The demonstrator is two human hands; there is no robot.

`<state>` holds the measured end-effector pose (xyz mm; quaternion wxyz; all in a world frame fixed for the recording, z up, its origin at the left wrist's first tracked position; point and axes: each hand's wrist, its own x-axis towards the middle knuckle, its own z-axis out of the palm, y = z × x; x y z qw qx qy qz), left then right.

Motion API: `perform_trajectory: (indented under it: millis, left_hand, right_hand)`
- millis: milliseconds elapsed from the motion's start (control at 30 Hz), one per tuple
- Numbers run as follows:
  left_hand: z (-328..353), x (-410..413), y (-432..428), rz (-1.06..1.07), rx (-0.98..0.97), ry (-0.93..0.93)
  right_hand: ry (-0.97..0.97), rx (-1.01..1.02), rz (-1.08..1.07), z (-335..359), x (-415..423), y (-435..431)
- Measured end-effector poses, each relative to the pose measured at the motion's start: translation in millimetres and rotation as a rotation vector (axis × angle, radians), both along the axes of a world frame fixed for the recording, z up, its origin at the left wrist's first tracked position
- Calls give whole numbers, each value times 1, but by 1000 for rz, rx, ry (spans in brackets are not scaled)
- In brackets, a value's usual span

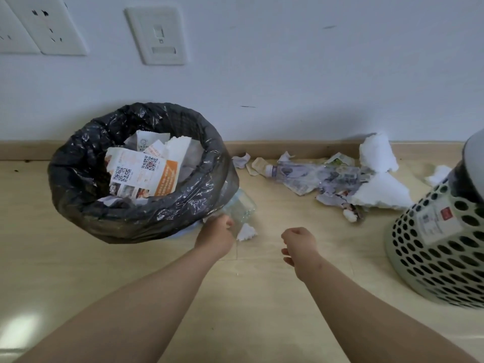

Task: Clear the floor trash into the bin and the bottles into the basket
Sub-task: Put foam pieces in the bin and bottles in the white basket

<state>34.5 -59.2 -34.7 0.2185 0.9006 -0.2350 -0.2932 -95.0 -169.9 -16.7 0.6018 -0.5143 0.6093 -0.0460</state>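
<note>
A bin (78,179) lined with a black bag stands at the left, holding leaflets and paper. A clear crushed bottle (242,205) lies on the floor against the bin's right side. My left hand (216,235) grips its near end. A white paper scrap (246,232) lies just right of that hand. My right hand (297,243) hovers over bare floor, fingers loosely curled, holding nothing. A flattened labelled bottle (311,174) lies by the skirting among torn wrappers and white tissue lumps (378,153). The perforated grey basket (440,260) stands at the right.
A white wall with sockets (49,24) and a switch plate (161,35) rises behind the bin. A wooden skirting (288,148) runs along the floor's far edge. A dark object sits inside the basket under a grey surface (476,155).
</note>
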Motion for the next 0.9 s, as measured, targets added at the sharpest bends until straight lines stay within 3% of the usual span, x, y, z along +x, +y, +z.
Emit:
perform_trajectory:
  millis: [100,200,267,400,500,633,900]
  left_hand:
    - [-4,-1,-4,-8,-34,-20]
    - [-9,3,-3,-48,59,-149]
    - [-10,8,-1,-64,133,-202]
    - [-22,24,6,-174,186,-119]
    - [-29,28,11,-226,230,-83]
    - [-30,20,12,-267,269,-203]
    - [-35,2,11,-307,169,-343]
  right_hand:
    - [9,-26,36,-1,4,-2]
    - [37,-85,158,-3,12,-1]
    - [66,-167,364,-5,18,3]
    - [178,-394,852,-14,27,11]
    - [204,-412,1024,-21,33,17]
    - [289,-480,1074,-32,32,21]
    - [355,-686,900,-48,18,19]
